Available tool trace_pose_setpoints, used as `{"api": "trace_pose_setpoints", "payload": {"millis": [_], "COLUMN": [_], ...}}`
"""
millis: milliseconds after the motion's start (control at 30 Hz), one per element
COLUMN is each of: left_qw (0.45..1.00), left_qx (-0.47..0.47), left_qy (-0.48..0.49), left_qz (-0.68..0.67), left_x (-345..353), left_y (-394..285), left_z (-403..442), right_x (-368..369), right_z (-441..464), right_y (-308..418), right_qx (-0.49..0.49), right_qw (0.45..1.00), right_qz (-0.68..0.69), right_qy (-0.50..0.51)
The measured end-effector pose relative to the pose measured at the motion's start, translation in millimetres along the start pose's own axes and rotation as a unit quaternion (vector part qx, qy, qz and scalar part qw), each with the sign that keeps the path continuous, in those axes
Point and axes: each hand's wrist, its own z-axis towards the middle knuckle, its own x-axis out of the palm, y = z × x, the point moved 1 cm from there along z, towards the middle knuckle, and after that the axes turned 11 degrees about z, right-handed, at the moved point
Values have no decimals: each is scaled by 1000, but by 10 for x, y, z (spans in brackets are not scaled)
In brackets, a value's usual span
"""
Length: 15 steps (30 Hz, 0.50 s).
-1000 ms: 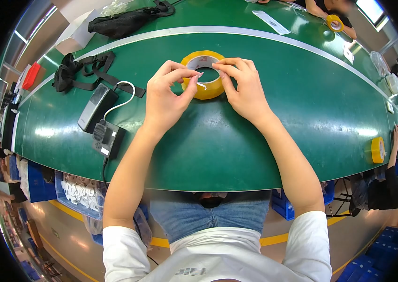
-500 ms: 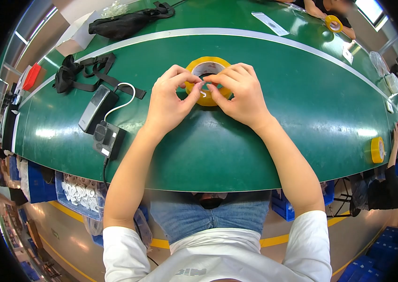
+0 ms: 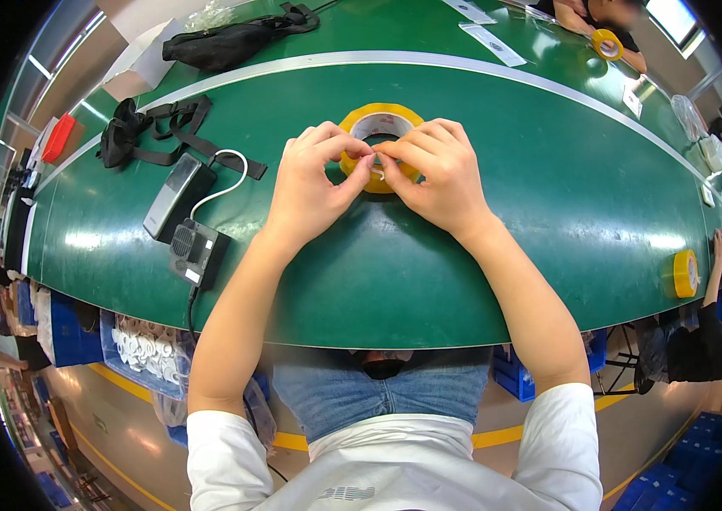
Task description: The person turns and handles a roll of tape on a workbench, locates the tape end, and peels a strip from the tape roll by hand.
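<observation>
A large roll of yellow tape (image 3: 381,110) lies on the green table, with both my hands over its near side. My left hand (image 3: 311,175) is closed in a pinch, thumb and forefinger together at the roll's centre. Fingertip to fingertip with it, my right hand (image 3: 436,175) pinches too. Between them a small, curved white piece (image 3: 379,174) shows just below the fingertips. Most of it is hidden, and its kind cannot be made out.
To the left are a power bank (image 3: 178,194) with a white cable, a grey-black device (image 3: 199,253) and black straps (image 3: 175,128). Another tape roll (image 3: 684,273) stands at the right edge. Across the divider lies a black bag (image 3: 233,47); co-workers sit at far right.
My fingertips have drawn closer together, and the white piece between them has shifted slightly right. The tape roll stays in place under my hands.
</observation>
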Motion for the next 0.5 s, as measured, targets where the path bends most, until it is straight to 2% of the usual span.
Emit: {"api": "trace_pose_setpoints", "payload": {"millis": [267, 500], "left_qw": [1000, 1000], "left_qx": [7, -2], "left_qy": [-3, -2], "left_qz": [23, 20], "left_x": [-8, 8], "left_y": [-25, -25], "left_z": [-7, -5], "right_x": [18, 69], "right_z": [3, -24], "right_y": [-3, 9], "right_qx": [-14, 46], "right_qw": [1000, 996], "right_qz": [-12, 66], "right_qy": [2, -31]}}
